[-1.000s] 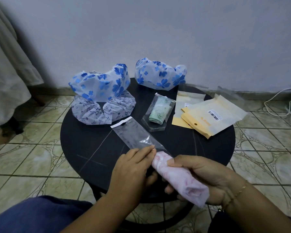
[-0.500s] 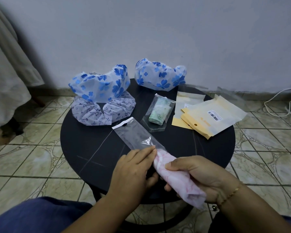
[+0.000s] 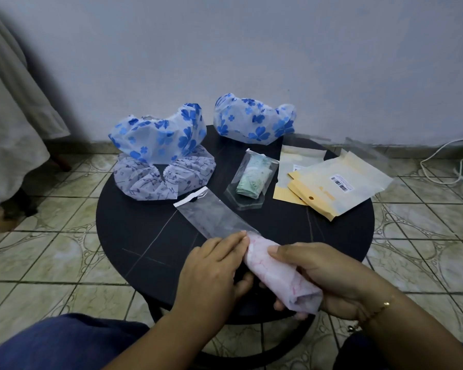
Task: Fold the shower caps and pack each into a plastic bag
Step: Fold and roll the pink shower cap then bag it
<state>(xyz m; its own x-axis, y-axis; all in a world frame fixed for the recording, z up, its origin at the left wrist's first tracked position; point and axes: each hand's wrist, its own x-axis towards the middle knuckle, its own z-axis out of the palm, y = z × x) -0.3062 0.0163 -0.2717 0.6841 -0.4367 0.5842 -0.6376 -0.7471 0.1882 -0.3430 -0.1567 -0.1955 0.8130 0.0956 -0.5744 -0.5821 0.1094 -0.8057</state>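
Your right grip (image 3: 321,276) curls round the rolled pink shower cap (image 3: 281,279); its far end meets the clear plastic bag (image 3: 211,217), whose mouth your left grip (image 3: 214,271) pinches.

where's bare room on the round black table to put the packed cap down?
Largest bare patch: the round black table's left front, bordered by the grey patterned shower cap, the clear plastic bag and the left hand. A smaller patch lies in front of the yellow paper envelopes, beyond the right hand. The back half is crowded.
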